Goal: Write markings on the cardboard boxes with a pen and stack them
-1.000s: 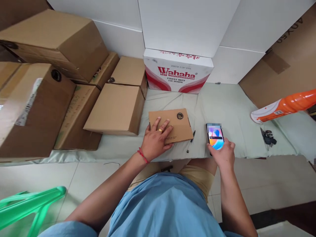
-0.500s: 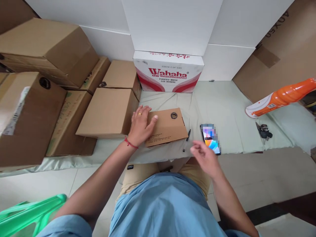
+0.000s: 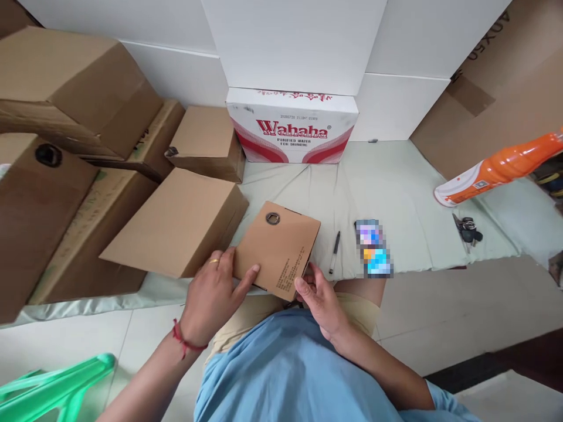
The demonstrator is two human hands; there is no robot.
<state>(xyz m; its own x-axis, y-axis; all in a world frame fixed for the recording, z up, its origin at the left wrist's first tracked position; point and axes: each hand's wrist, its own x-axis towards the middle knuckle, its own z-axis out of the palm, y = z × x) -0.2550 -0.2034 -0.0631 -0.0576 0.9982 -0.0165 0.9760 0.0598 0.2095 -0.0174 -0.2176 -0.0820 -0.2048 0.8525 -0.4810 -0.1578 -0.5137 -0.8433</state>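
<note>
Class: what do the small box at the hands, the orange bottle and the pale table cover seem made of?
Small box: cardboard, matte brown; crisp folded edges, print on bare board.
Bottle: probably plastic, glossy; bright highlights along its ridged orange part.
Table cover: likely cloth, dull; soft wrinkles, though plastic sheeting is possible.

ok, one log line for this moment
left hand: at small box's left edge, thumb on top | right hand: gripping its near right corner | pen: on cloth, right of small box | phone: right of pen

White wall [image 3: 290, 41] before me, tiled floor [image 3: 413, 310] below
My pale cloth-draped table [image 3: 387, 181]; a green stool [image 3: 61, 384] at left.
</note>
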